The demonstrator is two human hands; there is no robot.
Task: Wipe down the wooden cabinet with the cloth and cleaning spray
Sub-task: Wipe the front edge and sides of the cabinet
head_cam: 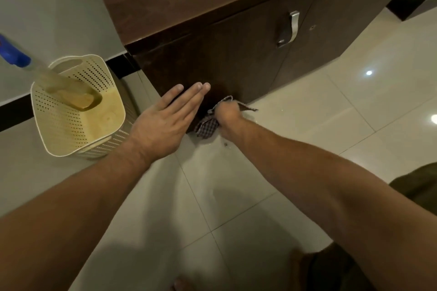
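Plainly the wiping is under way: the right hand (227, 114) grips a bunched brown-checked cloth (208, 126) against the bottom edge of the dark brown wooden cabinet (236, 59), centre frame. The left hand (165, 118) lies flat beside it, fingers straight, seemingly on the panel. Next, I judge, comes a stroke along the base. At left, a cream perforated plastic basket (59, 125) holds a leaning blue-topped clear spray bottle (59, 81).
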